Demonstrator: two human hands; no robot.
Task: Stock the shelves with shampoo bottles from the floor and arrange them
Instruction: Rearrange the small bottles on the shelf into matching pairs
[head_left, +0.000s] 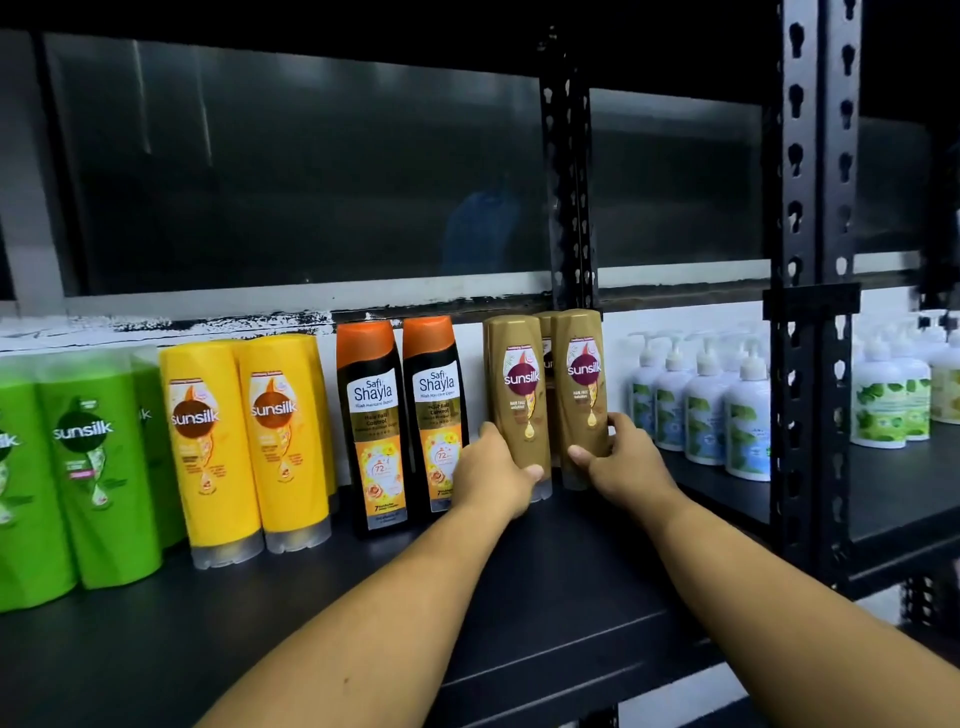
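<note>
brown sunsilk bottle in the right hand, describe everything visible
The brown sunsilk bottle is glossy golden-brown plastic, rounded on top, with a round maroon logo and a golden drop below. It stands upright, cap end down, on the black shelf. The right hand grips its lower part, thumb across the front. A twin bottle, gripped by the left hand, stands beside it.

Dim scene, lit from the front
The window panes (311, 171) are left dark; the green bottles (98, 467) are bent and softened by wide-angle distortion.
</note>
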